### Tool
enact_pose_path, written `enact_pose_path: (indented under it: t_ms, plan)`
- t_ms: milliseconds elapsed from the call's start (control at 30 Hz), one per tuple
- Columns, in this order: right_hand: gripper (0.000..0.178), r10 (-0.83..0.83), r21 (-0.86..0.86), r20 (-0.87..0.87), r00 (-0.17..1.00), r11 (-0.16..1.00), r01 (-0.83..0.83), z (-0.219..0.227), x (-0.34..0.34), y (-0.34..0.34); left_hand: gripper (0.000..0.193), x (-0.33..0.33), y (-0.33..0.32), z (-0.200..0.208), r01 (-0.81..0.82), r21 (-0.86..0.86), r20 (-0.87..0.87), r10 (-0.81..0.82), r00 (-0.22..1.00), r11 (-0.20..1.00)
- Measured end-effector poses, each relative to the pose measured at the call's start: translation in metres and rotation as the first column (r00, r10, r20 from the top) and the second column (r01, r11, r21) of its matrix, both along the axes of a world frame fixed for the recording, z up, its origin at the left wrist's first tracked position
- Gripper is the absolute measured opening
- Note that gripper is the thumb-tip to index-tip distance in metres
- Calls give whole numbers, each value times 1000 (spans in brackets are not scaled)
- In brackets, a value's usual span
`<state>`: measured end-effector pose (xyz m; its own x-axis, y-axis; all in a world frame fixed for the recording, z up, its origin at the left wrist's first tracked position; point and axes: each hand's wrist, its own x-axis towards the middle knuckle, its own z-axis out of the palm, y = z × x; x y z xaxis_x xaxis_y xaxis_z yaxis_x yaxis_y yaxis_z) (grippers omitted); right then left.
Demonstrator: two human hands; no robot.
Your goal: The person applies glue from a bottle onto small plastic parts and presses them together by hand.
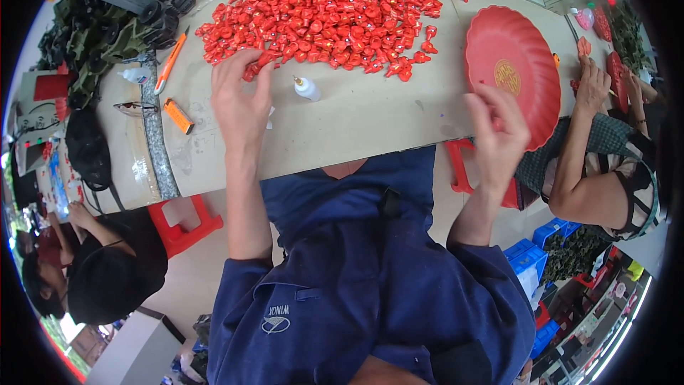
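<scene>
A large heap of small, glossy red plastic pieces [342, 18] covers the far part of the table. At its near left edge is my left hand [241, 100], its thumb and fingers curved around a small red piece [251, 71]. My right hand [502, 132] is raised over the near left rim of a red scalloped plate [524, 50] with a gold emblem. Its fingers are curled, and a bit of a small red piece [497, 124] shows between them. Between the hands, nearer the left, a small white dropper bottle [307, 88] stands on the table.
Left of my left hand lie an orange cutter knife [172, 60], an orange lighter-like object [178, 116] and a pointed metal tool [135, 108]. Dark green parts [107, 36] are heaped at far left. Co-workers sit on both sides; one's arm [588, 93] is beyond the plate.
</scene>
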<state>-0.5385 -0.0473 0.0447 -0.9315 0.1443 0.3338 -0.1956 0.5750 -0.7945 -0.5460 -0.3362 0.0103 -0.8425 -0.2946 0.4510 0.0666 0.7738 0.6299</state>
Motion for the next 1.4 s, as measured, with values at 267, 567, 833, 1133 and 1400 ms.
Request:
enact_pose_path:
  t_ms: [267,567,833,1133,1400]
  plan:
    - [41,447,-109,-4,894,889,-445,-54,-12,-114,19,78,8,-5,100,842,28,-227,973,530]
    - [32,620,-435,93,779,729,-529,-47,-3,-96,16,98,34,-19,51,996,-14,-473,881,66]
    - [35,583,-606,185,791,701,-375,-32,33,-48,33,88,53,-23,59,998,-65,-561,825,-30]
    - [38,635,-319,10,772,734,-599,-24,35,-35,27,94,58,-28,80,984,-157,-575,803,-157]
    - [31,628,-388,18,778,721,-574,-27,36,-40,23,98,52,-33,67,986,-143,-550,823,-155]
